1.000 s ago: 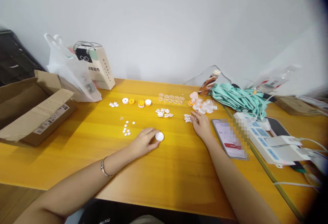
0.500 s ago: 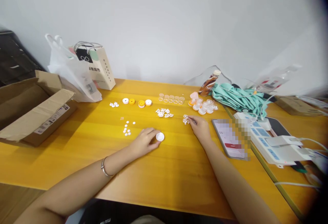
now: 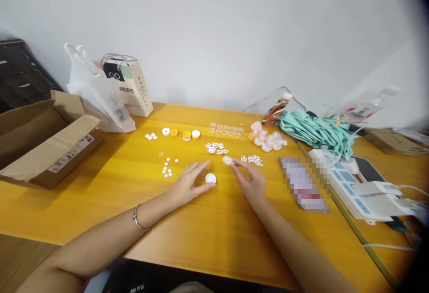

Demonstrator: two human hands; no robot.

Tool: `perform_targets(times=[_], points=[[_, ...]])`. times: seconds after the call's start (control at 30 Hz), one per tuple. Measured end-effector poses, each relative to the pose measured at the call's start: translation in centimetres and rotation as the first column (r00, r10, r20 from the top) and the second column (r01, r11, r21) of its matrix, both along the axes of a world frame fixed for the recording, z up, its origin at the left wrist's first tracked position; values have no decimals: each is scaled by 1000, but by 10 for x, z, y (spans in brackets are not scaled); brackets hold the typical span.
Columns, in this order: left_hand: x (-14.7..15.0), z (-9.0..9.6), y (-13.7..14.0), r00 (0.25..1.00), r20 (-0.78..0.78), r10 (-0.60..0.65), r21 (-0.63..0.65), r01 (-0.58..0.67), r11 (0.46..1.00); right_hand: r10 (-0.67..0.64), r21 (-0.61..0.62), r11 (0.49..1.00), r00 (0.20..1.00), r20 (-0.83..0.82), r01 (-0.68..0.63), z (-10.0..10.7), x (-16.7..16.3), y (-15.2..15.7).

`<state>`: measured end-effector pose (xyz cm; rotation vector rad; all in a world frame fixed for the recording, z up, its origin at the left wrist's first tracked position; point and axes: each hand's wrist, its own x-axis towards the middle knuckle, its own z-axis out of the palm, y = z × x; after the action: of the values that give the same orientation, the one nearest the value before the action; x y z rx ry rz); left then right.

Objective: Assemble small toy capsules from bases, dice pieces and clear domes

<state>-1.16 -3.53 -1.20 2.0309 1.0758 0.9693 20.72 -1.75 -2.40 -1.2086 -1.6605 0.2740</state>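
At the far left edge of the yellow table [image 3: 100,208] an open cardboard box [image 3: 43,143] lies with its flaps spread, and just behind it a white plastic bag [image 3: 97,100] leans against a paper carrier bag [image 3: 136,89] by the wall. Further along, small white buttons [image 3: 166,170] are scattered on the wood, with a row of white and yellow discs [image 3: 181,133] behind them. Next comes the left hand [image 3: 187,184], resting on the table with a bangle [image 3: 137,219] on its wrist; its fingers are spread loosely, gripping nothing, their tips just beside a white round cap [image 3: 210,178] that sits flat on the table between the two hands. Behind the cap lies a heap of white patterned pieces [image 3: 214,148], and beyond that a row of clear little cups [image 3: 226,129]. To the right of the cap the right hand [image 3: 250,181] pinches a small clear piece [image 3: 228,160] between thumb and fingertip, held just above the wood and near the cap without touching it. A second cluster of patterned pieces [image 3: 253,160] lies just behind this hand, and a pile of clear and orange lids [image 3: 268,140] is further back. A brown bottle [image 3: 276,109] lies tilted beside a green cloth [image 3: 315,132]; a phone [image 3: 303,185] rests flat near the table's edge, and a white power strip [image 3: 355,190] follows at the far right.
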Motion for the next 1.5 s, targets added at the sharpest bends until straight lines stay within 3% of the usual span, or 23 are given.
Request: perform_targets(times=[0.07, 0.13, 0.23, 0.3, 0.37, 0.47, 0.53, 0.77, 0.87, 0.93, 1.03, 1.1, 1.17, 1.3, 1.5], points=[[4, 2, -4, 974, 225, 16, -130, 14, 991, 212, 40, 975, 967, 143, -220, -3, -14, -13], [9, 3, -10, 914, 400, 64, -249, 42, 968, 335, 50, 933, 910, 244, -356, -7, -22, -21], [15, 4, -18, 859, 494, 132, -338, 50, 940, 384, 46, 907, 867, 316, -418, -10, -27, -27], [17, 4, -20, 849, 504, 156, -333, 24, 943, 397, 31, 902, 855, 334, -431, -10, -27, -26], [16, 4, -20, 839, 516, 170, -308, -4, 951, 362, 15, 922, 872, 330, -388, -8, -24, -19], [14, 4, -15, 815, 543, 204, -351, 0, 936, 143, 20, 988, 950, 279, -154, -3, -13, 3], [13, 3, -10, 806, 549, 222, -389, 11, 921, 50, 5, 999, 956, 290, -54, -1, -2, 22], [7, -5, 2, 843, 471, 259, -332, -103, 938, 5, -49, 998, 800, 600, 31, -4, 9, 61], [5, -8, 3, 859, 467, 209, -315, -59, 947, -30, -23, 998, 742, 670, 61, -4, 5, 62], [6, -10, 3, 856, 488, 171, -306, -16, 952, -27, -18, 998, 751, 660, 52, -3, 4, 61], [8, -13, 5, 837, 521, 166, -310, 5, 951, 20, -57, 998, 858, 513, 11, -3, 4, 58], [8, -14, 7, 820, 542, 186, -320, -3, 947, 41, -124, 992, 958, 284, -6, -3, 4, 55], [7, -15, 11, 812, 542, 216, -328, -32, 944, 40, -234, 971, 999, 0, -39, -4, 4, 50], [4, -14, 18, 842, 462, 280, -319, -137, 938, 23, -407, 890, 913, -408, -204, -3, 3, 39], [10, -17, 30, 867, 428, 256, -228, -170, 959, 44, -455, 815, 822, -568, -358, 5, 0, 31]])
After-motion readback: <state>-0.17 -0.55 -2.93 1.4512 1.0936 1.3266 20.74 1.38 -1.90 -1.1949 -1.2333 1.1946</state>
